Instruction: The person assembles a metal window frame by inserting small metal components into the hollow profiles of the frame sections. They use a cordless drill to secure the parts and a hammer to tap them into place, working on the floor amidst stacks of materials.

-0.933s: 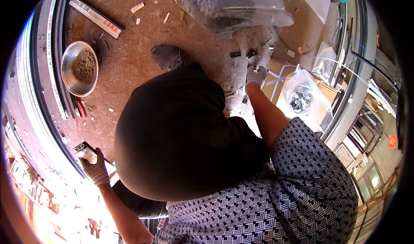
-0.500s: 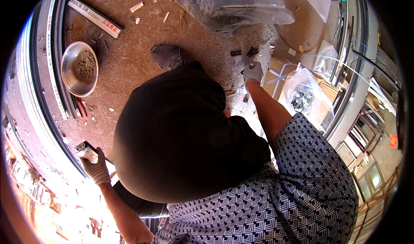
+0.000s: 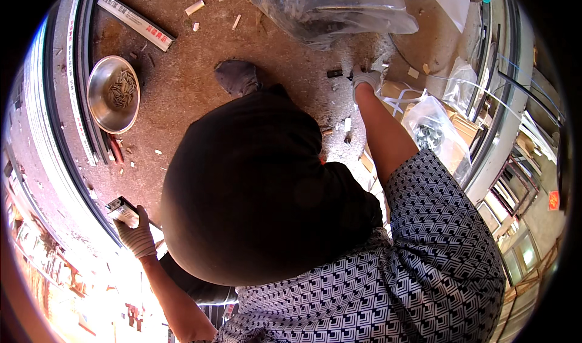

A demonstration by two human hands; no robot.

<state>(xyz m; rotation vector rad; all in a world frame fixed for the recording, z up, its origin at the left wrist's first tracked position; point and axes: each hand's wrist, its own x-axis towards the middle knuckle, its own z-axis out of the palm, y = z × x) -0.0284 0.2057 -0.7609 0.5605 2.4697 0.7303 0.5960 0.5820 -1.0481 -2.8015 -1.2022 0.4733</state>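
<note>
My left hand (image 3: 137,235), in a striped grey glove, is closed round the end of a metal profile (image 3: 123,211) with a dark hollow end. The rest of that profile passes out of sight beneath my dark-clad leg. My right hand (image 3: 367,79), gloved too, is low over the floor at the far right, its fingers closed at a small black piece (image 3: 350,76), mostly covered by the hand. Just left of those fingers lies another small black block (image 3: 334,73).
A steel bowl (image 3: 97,109) of small metal pins stands at left beside long profiles (image 3: 77,88). Red-handled pliers (image 3: 116,150) lie near it. A short profile (image 3: 136,22) lies farther off. Plastic bags (image 3: 339,9) and an open carton (image 3: 394,91) are at far and right.
My right hand has moved slightly farther away and right, onto the black piece that lay before its fingers. My left hand keeps its hold on the profile.
</note>
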